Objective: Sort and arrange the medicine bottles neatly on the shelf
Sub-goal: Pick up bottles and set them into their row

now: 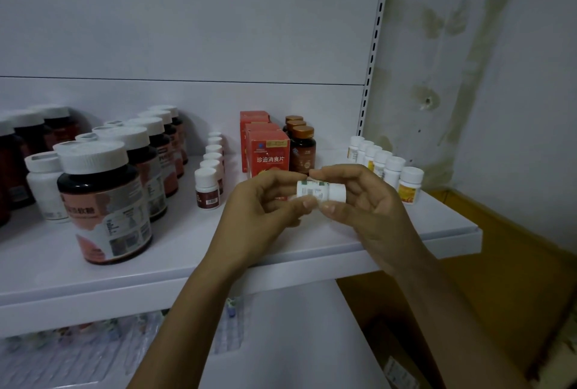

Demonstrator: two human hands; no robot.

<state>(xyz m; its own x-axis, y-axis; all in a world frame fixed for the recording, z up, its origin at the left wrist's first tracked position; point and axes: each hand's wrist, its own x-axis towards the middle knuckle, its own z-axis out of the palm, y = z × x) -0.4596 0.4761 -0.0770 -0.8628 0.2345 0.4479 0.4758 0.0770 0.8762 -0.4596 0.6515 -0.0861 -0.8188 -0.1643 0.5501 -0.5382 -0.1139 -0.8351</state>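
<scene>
Left hand (pixel 262 201) and right hand (pixel 365 201) hold a white bottle (pixel 321 191) sideways above the shelf's (pixel 218 251) front edge, bottle rows behind.

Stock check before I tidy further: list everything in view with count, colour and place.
shelf: one, white, mid-frame.
large dark bottles: at least eight, white caps, two rows, left.
white jars: about four, between those rows.
small brown-label bottles: six, white caps, left of centre.
boxes: three, red, centre back.
brown bottles: three, copper caps, beside the boxes.
yellow-label bottles: six, white, shelf's right end.
held bottle: one, white, sideways between both hands.
cardboard box: one, yellow-brown, lower right.
clear packs: count unclear, below the shelf.
left hand: one, grips the labelled end.
right hand: one, grips the cap end.
</scene>
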